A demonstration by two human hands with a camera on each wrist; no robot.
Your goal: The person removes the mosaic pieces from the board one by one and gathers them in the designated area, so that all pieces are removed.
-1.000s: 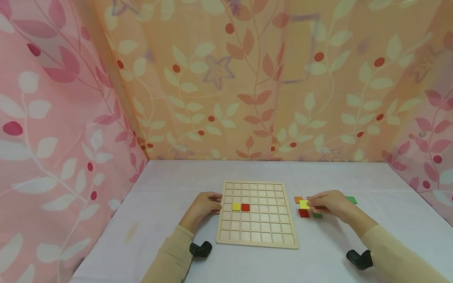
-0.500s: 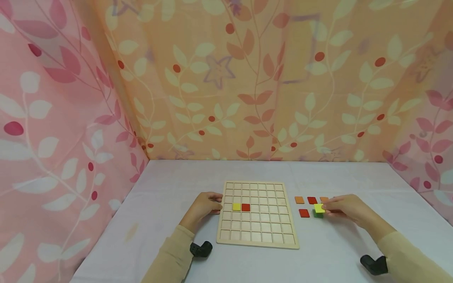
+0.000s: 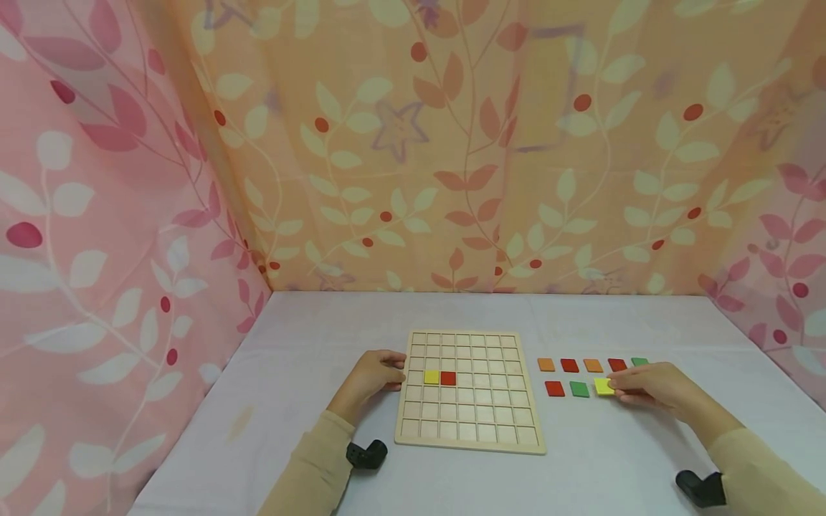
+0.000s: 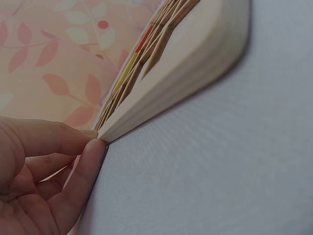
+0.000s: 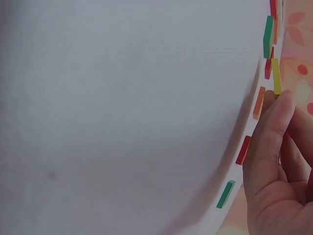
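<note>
A square wooden grid board (image 3: 470, 416) lies on the table, with a yellow tile (image 3: 431, 377) and a red tile (image 3: 448, 378) side by side in its cells. At the board's left edge, my left hand (image 3: 374, 374) holds the rim between fingertips and thumb, as the left wrist view shows up close. Right of the board, my right hand (image 3: 654, 387) pinches another yellow tile (image 3: 603, 387) by its right side. In the right wrist view that yellow tile (image 5: 277, 76) stands out beyond the fingertips, above the tabletop. Immediately left of it lies a green tile (image 3: 579, 389).
Behind the held tile runs a row of tiles: orange (image 3: 546, 365), red (image 3: 569, 365), another orange tile (image 3: 593, 365), another red tile (image 3: 616, 364) and a green one (image 3: 639, 361). A red tile (image 3: 554, 388) lies nearest the board. Patterned curtains (image 3: 400, 179) enclose the white table (image 3: 335, 315).
My right hand has carried the yellow tile rightward and lower, past the front green tile. The tiles behind have come into sight. My left hand has stayed at the board's edge.
</note>
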